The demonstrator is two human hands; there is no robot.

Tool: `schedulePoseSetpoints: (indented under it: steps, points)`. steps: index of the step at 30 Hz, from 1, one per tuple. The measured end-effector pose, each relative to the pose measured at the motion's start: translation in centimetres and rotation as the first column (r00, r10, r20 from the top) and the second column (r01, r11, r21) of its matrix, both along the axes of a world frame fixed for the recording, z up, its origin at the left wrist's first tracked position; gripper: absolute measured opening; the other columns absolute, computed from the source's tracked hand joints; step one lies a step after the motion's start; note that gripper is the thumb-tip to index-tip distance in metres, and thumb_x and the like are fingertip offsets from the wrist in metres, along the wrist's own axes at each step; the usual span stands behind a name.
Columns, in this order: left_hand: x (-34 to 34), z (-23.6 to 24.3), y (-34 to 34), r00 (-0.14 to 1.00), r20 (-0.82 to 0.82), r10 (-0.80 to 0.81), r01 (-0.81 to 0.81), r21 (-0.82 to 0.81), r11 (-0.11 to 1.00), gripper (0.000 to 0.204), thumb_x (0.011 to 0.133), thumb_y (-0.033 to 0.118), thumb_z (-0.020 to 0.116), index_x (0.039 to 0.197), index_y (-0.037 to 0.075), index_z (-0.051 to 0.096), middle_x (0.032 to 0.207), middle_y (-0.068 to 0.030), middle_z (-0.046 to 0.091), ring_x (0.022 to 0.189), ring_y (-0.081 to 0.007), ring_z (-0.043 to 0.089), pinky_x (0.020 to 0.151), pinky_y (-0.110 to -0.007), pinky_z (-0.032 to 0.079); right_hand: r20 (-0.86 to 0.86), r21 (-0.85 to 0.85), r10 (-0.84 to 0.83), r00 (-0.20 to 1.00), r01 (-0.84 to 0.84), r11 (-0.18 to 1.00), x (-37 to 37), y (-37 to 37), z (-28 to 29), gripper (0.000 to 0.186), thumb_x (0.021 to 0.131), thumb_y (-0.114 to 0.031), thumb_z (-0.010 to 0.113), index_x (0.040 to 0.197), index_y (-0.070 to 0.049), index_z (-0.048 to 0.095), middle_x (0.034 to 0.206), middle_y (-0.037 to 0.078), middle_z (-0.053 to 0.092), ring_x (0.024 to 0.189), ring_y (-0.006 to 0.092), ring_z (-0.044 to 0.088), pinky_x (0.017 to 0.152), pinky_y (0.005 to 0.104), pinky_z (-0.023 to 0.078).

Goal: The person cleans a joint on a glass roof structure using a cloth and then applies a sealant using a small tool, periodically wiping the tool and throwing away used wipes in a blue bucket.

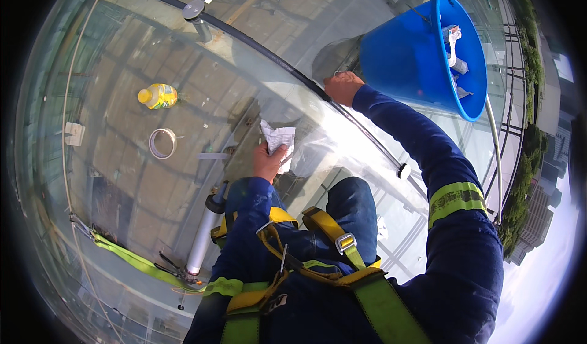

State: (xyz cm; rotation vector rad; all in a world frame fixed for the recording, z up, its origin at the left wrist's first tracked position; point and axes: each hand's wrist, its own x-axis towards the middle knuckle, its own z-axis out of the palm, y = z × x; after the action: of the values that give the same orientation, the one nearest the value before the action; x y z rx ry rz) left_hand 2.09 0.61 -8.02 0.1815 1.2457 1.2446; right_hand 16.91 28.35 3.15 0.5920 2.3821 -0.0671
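My left hand [269,161] is closed on a crumpled sheet of printed paper [282,141], its thumb across the front. My right hand [344,88] reaches forward to the dark seam [293,71] between the glass panels. Its fingers are curled down at the seam, and what they hold, if anything, is too small to make out. Just right of that hand a blue bucket [397,54] is tilted, its mouth facing right. White and grey items [455,54] lie in the bucket.
On the glass at left are a yellow bottle [162,96] and a roll of tape [162,143]. A caulking tube [200,240] and a green strap [137,258] lie nearer me. A metal fitting [194,10] stands on the seam. A rope [72,99] runs along the left.
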Motion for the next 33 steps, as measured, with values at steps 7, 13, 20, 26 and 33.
schedulePoseSetpoints:
  steps: [7,13,20,26,33]
  points:
    - [0.6,2.6,0.2,0.993,-0.104,-0.054,0.061,0.065,0.996,0.023,0.089,0.008,0.068,0.109,-0.003,0.066,0.099,-0.0073,0.072,0.087,-0.0129,0.066,0.079,-0.03,0.052,-0.166,-0.323,-0.432,0.886,0.366,0.873,9.0,-2.5,6.2,0.034,0.087,0.007,0.056,0.115,-0.006,0.072,0.108,0.016,0.071,0.098,0.0326,0.068,0.086,0.0386,0.054]
    - [4.1,15.0,2.6,0.916,0.33,-0.227,0.165,0.204,0.965,0.037,0.085,-0.001,0.057,0.122,-0.005,0.058,0.112,-0.0131,0.068,0.1,-0.0219,0.066,0.092,-0.035,0.051,-0.249,-0.775,-0.916,0.315,0.502,0.383,12.0,-11.4,17.3,0.026,0.094,-0.009,0.059,0.117,-0.003,0.068,0.083,0.004,0.067,0.073,0.0117,0.06,0.069,0.0303,0.049]
    - [5.9,25.9,-0.9,0.689,0.542,-0.481,0.2,0.496,0.845,0.053,0.079,-0.011,0.045,0.132,-0.005,0.05,0.124,-0.0147,0.063,0.118,-0.0239,0.06,0.1,-0.038,0.048,-0.12,-0.959,-0.971,-0.206,0.277,0.059,12.4,-24.4,22.3,0.031,0.099,-0.009,0.055,0.127,0.002,0.059,0.075,-0.005,0.051,0.064,0.0038,0.044,0.057,0.0219,0.038]
    - [9.7,29.0,-6.1,0.865,0.336,-0.372,0.141,0.548,0.824,0.033,0.092,-0.002,0.063,0.125,0.0,0.058,0.119,-0.0116,0.066,0.107,-0.0215,0.065,0.092,-0.038,0.054,-0.257,-0.964,-0.871,-0.419,0.18,0.198,12.0,-32.6,23.9,0.028,0.097,-0.008,0.059,0.122,0.004,0.062,0.079,0.0,0.061,0.061,0.0045,0.05,0.053,0.0224,0.041]
    - [13.2,33.9,-8.7,0.927,0.179,-0.331,0.207,0.49,0.846,0.018,0.088,-0.001,0.071,0.106,0.0,0.069,0.1,-0.0069,0.071,0.087,-0.0152,0.068,0.076,-0.031,0.057,-0.372,-0.926,-0.79,-0.488,0.254,0.279,12.6,-39.2,26.7,0.013,0.097,-0.007,0.06,0.102,0.004,0.059,0.071,0.003,0.061,0.058,0.008,0.057,0.049,0.023,0.045]
